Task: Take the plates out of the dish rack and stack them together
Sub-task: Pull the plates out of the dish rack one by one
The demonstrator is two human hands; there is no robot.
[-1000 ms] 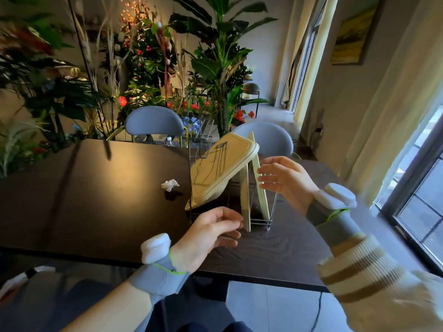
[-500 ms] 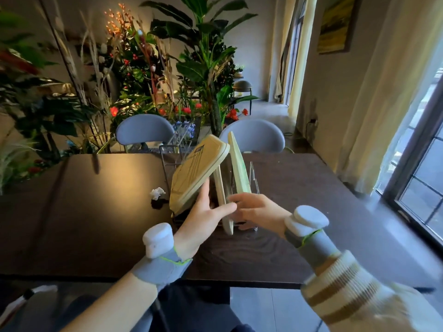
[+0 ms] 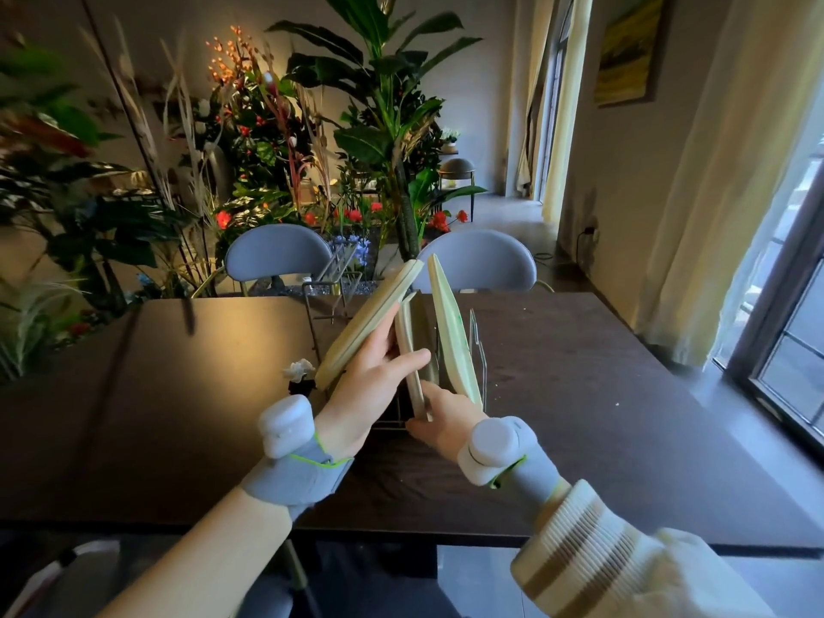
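A wire dish rack (image 3: pixel 476 339) stands mid-table and holds three cream, squarish plates on edge. The left plate (image 3: pixel 363 325) leans far to the left. The middle plate (image 3: pixel 409 350) stands nearly upright, and the right plate (image 3: pixel 451 332) tilts slightly right. My left hand (image 3: pixel 372 385) lies against the leaning plate's underside, its thumb pressing the middle plate's left face. My right hand (image 3: pixel 446 419) grips the middle plate's near lower edge, fingers curled around it. Both wrists carry grey straps with white trackers.
A crumpled white tissue (image 3: pixel 299 370) lies on the dark table (image 3: pixel 156 394) left of the rack. Two blue-grey chairs (image 3: pixel 278 256) stand at the far side, with dense plants behind. A window and curtain are at the right.
My left hand rose from the table's near edge to the plates. My right hand dropped from beside the right plate to the middle plate's lower edge and closed on it. The camera moved closer.
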